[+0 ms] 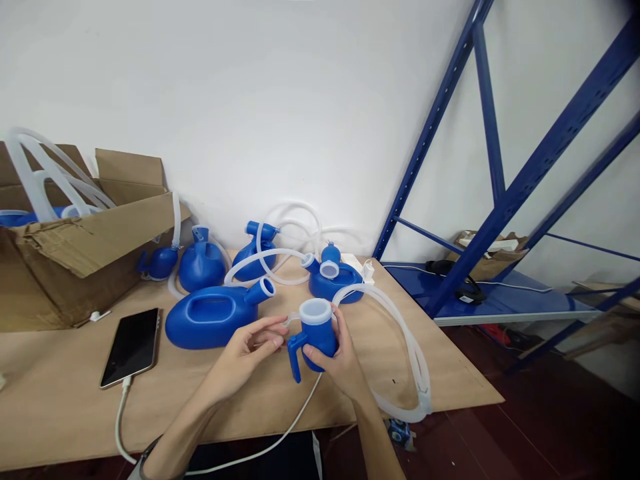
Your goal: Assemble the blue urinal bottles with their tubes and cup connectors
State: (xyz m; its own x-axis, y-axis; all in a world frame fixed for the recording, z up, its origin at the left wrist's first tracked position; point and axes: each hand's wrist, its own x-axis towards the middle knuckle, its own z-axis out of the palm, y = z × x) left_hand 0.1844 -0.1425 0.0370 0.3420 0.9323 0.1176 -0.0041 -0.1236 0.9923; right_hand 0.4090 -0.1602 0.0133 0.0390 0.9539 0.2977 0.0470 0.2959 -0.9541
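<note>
My right hand (339, 363) is wrapped around a small blue cup-shaped funnel (314, 337) with a white rim and a blue handle, held just above the wooden table (75, 407). A clear hose (405, 333) runs from the funnel in a loop toward the table's right edge. My left hand (250, 350) rests beside the funnel, fingers curled, its fingertips at a small clear tab on the funnel's left side. A blue urinal bottle (207, 319) lies directly behind my left hand.
Several more blue bottles (203, 265) with clear hoses stand at the back by the white wall. An open cardboard box (75, 247) with tubes fills the left. A phone (131, 347) lies charging on its white cable. Blue shelving (500, 200) stands right.
</note>
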